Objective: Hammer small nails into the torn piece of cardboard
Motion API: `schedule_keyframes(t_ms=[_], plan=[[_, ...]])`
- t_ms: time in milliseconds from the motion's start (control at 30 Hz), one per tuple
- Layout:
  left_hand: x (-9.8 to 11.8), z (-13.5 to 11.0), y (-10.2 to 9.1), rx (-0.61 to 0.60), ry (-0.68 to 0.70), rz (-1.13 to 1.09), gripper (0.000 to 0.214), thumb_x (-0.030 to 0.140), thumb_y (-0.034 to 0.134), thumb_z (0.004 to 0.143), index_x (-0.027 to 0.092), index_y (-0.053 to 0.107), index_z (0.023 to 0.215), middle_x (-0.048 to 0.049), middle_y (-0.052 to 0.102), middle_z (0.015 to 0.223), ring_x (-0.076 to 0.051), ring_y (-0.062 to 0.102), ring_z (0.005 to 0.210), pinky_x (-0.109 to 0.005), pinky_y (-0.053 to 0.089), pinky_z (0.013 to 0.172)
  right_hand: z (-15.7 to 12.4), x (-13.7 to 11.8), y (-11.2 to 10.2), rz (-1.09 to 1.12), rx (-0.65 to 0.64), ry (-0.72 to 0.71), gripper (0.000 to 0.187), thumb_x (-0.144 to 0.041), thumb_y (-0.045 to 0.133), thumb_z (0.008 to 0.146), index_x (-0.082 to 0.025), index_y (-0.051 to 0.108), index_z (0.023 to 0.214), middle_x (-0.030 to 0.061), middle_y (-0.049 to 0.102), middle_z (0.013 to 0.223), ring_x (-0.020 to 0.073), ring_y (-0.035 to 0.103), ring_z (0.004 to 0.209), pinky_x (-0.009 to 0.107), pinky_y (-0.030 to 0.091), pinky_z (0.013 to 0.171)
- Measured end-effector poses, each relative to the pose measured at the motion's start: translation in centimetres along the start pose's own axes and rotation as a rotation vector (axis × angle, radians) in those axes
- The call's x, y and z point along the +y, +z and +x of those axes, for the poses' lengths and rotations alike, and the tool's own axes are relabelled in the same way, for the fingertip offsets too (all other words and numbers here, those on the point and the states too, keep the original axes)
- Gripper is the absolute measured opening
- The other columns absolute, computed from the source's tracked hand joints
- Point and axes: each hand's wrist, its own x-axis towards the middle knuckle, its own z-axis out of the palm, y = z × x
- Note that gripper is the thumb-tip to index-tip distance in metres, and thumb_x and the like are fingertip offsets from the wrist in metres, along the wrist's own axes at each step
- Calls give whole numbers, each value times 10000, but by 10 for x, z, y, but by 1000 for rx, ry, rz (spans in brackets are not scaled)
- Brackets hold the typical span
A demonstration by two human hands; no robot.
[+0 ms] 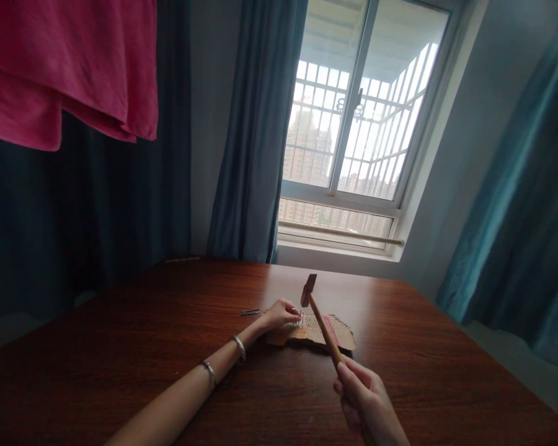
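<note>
Right grip point(367, 402): closed around the near end of the hammer's wooden handle, near and right of centre, above the tabletop point(121, 347).
Hammer point(324, 328): the handle slants up and away to the left from the right grip. The dark head is raised in the air over the far left part of the cardboard, just beyond the left fingertips and clear of them.
Left grip point(281, 313): reaches in from the near left, fingertips drawn together and set down on the left end of the cardboard. Whether they pinch something small cannot be told.
Cardboard point(341, 328): a brown piece lying flat at mid-tabletop, with rows of small marks and a pink patch. It lies farther off than the right grip, and the hammer handle crosses above it.
Metal piece point(251, 311): thin and shiny, on the tabletop just left of the left grip, not touching it.
Bangles point(239, 348): two silver ones on the left forearm.
Far side: a barred window point(348, 124) between teal curtains point(253, 155).
Upper left: a hanging pink cloth point(69, 62).
</note>
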Motion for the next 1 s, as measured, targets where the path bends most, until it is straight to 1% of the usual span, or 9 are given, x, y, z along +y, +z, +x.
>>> schedule_keyframes(t_ms=[167, 467, 567, 633, 800, 867, 1000], plan=[[0, -1, -1, -6, 31, 32, 328, 373, 663, 607, 74, 697, 737, -76, 664, 678, -151, 570, 618, -219, 395, 556, -1, -2, -1, -60, -40, -10, 426, -481, 581, 723, -134, 526, 966, -55, 458, 563, -4, 292, 297, 137, 201, 278], [1, 0, 1, -12, 14, 59, 269, 322, 658, 614, 72, 693, 707, -66, 653, 642, -135, 549, 581, -211, 373, 528, 2, 3, 0, 0, -31, 10, 384, -471, 582, 721, -143, 508, 906, -74, 429, 531, -14, 234, 287, 134, 161, 268], [4, -1, 0, -24, 10, 67, 267, 325, 660, 611, 75, 695, 701, -62, 650, 631, -132, 546, 574, -212, 370, 526, 3, 3, -1, -10, -27, 5, 353, -463, 578, 729, -145, 508, 864, -64, 442, 548, -13, 256, 299, 130, 163, 275], [5, -2, 0, -25, 9, 63, 273, 333, 665, 604, 77, 695, 695, -64, 653, 637, -136, 550, 580, -215, 375, 532, 4, 3, -2, -32, -26, -9, 360, -463, 574, 732, -139, 514, 876, -57, 452, 554, -8, 277, 304, 130, 177, 276], [6, -3, 0, -19, 8, 43, 294, 352, 665, 604, 82, 697, 714, -74, 662, 677, -144, 564, 611, -222, 394, 558, 4, 2, -3, -53, -39, -19, 409, -473, 571, 727, -125, 527, 938, -59, 448, 543, -2, 275, 291, 136, 186, 265], [5, -3, 0, -19, -2, 51, 296, 351, 665, 600, 77, 694, 708, -74, 658, 672, -143, 561, 609, -218, 391, 554, 4, 1, -2, -44, -39, -16, 415, -472, 581, 721, -125, 530, 942, -60, 447, 545, -3, 286, 296, 133, 198, 275], [5, -2, 1, -15, -4, 37, 307, 354, 665, 591, 69, 689, 702, -77, 655, 667, -138, 551, 595, -214, 381, 541, 1, 1, 0, -15, -32, -1, 417, -477, 594, 708, -126, 540, 925, -64, 436, 531, -9, 274, 295, 131, 181, 279]])
